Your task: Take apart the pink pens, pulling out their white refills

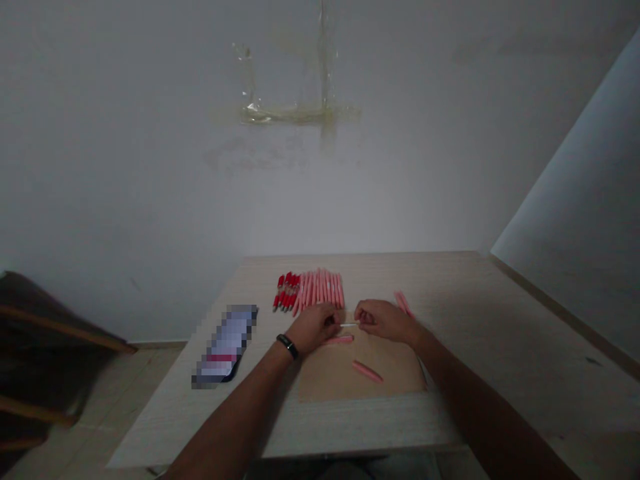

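My left hand [314, 327] and my right hand [383, 320] meet above a brown paper sheet [345, 377] on the table. Both are closed in a pinch on the ends of a thin white pen refill [349, 325] stretched between them. A black band is on my left wrist. One pink pen barrel [340, 340] lies just under my left hand, another pink barrel [367, 371] lies lower on the sheet. Behind my hands is a row of several pink barrels [320, 288] with red pen parts [286, 292] at its left. Two more pink pieces [403, 301] lie behind my right hand.
A phone [226, 345], its screen blurred out, lies left of the sheet. The light wooden table [500, 347] stands against a grey wall. A dark wooden piece of furniture [40, 347] is at the far left, over a tiled floor.
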A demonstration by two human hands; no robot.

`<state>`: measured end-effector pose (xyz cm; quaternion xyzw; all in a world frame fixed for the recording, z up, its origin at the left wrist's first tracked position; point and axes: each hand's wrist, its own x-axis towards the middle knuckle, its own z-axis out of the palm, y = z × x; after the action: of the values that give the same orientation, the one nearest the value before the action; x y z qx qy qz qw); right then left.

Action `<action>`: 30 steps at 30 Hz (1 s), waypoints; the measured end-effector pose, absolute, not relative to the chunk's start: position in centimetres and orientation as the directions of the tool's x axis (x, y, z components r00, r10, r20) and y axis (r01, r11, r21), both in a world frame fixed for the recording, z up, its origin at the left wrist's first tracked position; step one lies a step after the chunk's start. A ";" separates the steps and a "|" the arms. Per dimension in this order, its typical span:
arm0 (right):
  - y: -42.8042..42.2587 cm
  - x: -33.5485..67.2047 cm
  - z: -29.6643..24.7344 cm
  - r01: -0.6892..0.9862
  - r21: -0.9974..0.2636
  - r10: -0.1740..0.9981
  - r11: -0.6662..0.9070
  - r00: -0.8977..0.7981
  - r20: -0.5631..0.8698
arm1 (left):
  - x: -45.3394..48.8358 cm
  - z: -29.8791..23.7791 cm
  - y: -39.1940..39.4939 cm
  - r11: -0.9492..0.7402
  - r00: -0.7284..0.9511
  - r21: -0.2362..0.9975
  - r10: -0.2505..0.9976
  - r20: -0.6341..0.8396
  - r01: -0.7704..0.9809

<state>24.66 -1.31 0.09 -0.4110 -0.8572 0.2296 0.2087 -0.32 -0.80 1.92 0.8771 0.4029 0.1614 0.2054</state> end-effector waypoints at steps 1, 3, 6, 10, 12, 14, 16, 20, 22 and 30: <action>-1.4 24.6 0.1 0.608 -0.567 0.801 0.557 -0.574 0.171 | -0.3 1.9 -0.8 -0.590 0.624 0.494 0.773 0.115 0.639; -1.4 24.6 0.3 0.605 -0.572 0.804 0.553 -0.568 0.177 | -0.3 1.9 -0.8 -0.589 0.625 0.500 0.772 0.116 0.635; -1.6 24.5 0.5 0.605 -0.573 0.806 0.552 -0.564 0.181 | -0.3 1.9 -0.8 -0.592 0.627 0.503 0.770 0.120 0.630; -1.6 24.4 0.3 0.607 -0.571 0.807 0.553 -0.562 0.184 | -0.3 2.0 -0.9 -0.593 0.629 0.506 0.768 0.122 0.626; -1.5 24.3 0.1 0.607 -0.572 0.810 0.551 -0.555 0.192 | -0.2 2.1 -0.9 -0.592 0.627 0.514 0.769 0.128 0.621; -1.5 24.3 0.1 0.600 -0.577 0.808 0.554 -0.553 0.201 | -0.2 2.1 -0.9 -0.593 0.626 0.521 0.768 0.135 0.614; -1.5 24.2 0.1 0.592 -0.580 0.804 0.559 -0.557 0.208 | -0.1 2.1 -1.0 -0.595 0.629 0.524 0.765 0.137 0.610; -1.6 23.9 0.4 0.585 -0.575 0.796 0.571 -0.566 0.214 | 0.0 2.2 -1.0 -0.600 0.632 0.517 0.762 0.139 0.610; -1.6 23.7 0.3 0.572 -0.580 0.787 0.581 -0.576 0.221 | 0.1 2.2 -1.0 -0.605 0.636 0.518 0.758 0.142 0.605; -1.7 23.3 0.4 0.586 -0.536 0.773 0.608 -0.590 0.232 | 0.2 2.2 -1.1 -0.610 0.641 0.529 0.752 0.153 0.590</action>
<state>23.31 -1.75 0.37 -0.3915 -0.8675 0.2064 0.2269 0.16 -1.09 2.17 0.8782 0.3822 0.1834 0.2216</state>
